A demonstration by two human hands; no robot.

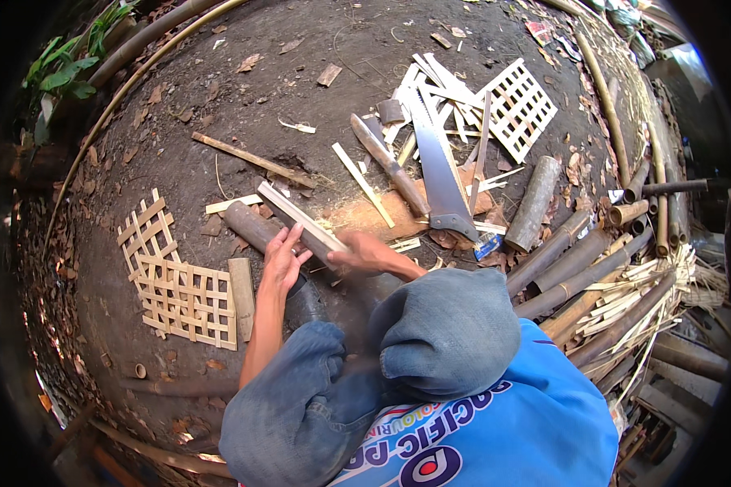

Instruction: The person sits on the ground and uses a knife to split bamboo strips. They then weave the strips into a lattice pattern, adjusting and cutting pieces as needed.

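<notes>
In front of my knees, a split bamboo piece (296, 215) slants up to the left, with pale cut edges and a dark side. My right hand (365, 253) is closed round its lower end. My left hand (283, 258) is beside its dark side, palm turned up and fingers apart; whether the fingertips touch it is unclear. Just behind the left hand lies a dark round bamboo length (250, 225). Two woven bamboo lattices, one upper (148, 227) and one lower (188, 300), rest at the left, next to a short bamboo slat (241, 299).
A handsaw (439, 158) lies beyond my right hand, beside a brown wooden rod (390, 166). Another lattice (518, 109) touches scattered pale strips (443, 81). A bamboo section (534, 203) lies right of the saw. Bamboo poles (573, 268) and strips are piled at the right.
</notes>
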